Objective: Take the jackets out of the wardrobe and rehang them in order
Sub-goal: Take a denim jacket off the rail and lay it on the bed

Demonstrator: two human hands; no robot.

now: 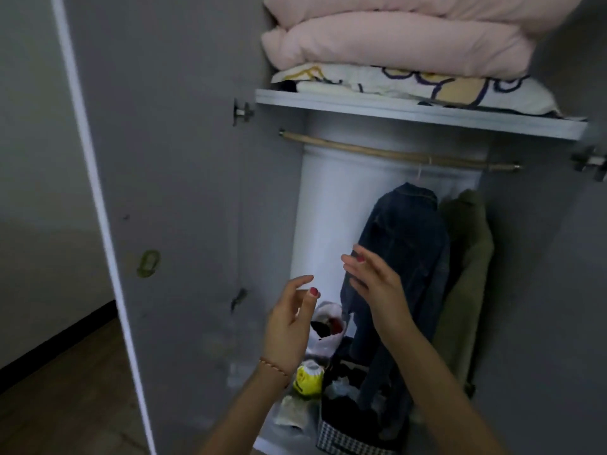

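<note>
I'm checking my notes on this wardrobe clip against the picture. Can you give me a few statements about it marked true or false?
1. Two jackets hang on the rail. True: a denim jacket and an olive jacket.
2. The left hand grips a hanger. False: it holds nothing.
3. Pink bedding lies on the shelf. True.
4. The right hand holds the olive jacket. False: it is open, before the denim jacket.

A home bedroom is indicated: folded pink quilts [400,37] are stacked above a wooden hanging rail [394,152] inside a grey wardrobe [184,159].
</note>
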